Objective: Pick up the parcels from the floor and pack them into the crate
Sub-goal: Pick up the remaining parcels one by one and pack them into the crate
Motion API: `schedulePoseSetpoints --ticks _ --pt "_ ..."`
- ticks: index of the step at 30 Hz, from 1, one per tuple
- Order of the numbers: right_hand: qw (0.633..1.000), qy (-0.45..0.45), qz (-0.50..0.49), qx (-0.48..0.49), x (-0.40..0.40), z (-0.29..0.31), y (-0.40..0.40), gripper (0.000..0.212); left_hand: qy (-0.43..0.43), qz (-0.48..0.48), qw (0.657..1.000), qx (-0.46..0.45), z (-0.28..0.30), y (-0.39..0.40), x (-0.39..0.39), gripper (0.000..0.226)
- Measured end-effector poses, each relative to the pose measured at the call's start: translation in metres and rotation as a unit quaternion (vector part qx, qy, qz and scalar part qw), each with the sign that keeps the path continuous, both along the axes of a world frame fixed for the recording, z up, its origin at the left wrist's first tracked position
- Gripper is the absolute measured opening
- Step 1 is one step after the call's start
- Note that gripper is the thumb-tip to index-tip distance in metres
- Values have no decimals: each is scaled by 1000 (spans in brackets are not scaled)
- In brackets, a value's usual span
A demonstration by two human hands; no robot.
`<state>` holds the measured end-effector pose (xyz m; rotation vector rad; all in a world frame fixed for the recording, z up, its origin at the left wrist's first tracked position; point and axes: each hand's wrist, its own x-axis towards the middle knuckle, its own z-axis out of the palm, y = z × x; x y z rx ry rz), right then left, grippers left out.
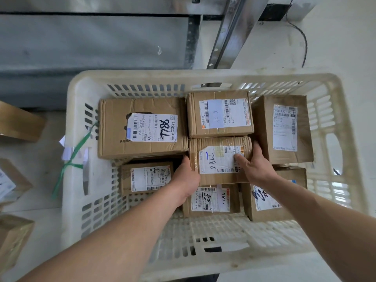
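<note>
Now both hands hold 1 cardboard parcel (220,159), the left hand (186,179) and right hand (255,165) curled round its sides, mid-frame inside the white crate (203,77). Next: let go gently, then fetch floor parcels (19,121) at left.

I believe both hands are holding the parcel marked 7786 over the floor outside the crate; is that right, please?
Not quite: the head view shows the left hand and right hand holding the parcel marked 7786 inside the crate, among other parcels, not over the floor.
</note>
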<state>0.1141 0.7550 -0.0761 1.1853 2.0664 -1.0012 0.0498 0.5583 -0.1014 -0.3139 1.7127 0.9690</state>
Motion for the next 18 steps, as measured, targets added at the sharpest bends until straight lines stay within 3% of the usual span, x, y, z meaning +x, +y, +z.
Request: schedulePoseSetpoints --ticks 4,12,13,15,16,18 --pt "999 25 -34 17 -2 -3 -4 40 53 -39 997 -31 9 0 2 77" --pt "993 59 -89 -58 1 -2 0 23 80 -78 993 -42 17 -7 2 80" --pt "991 63 -99 -69 2 0 2 35 79 -81 993 -41 21 -9 1 80" --pt "988 74 -119 -71 16 -17 18 96 76 -76 994 -36 32 -14 -2 82" --pt "986 81 -125 -71 25 -30 27 115 70 -66 995 -33 39 -17 -3 82" --pt "988 83 -128 -36 21 -8 17 121 63 -37 997 -22 52 -27 -6 81"
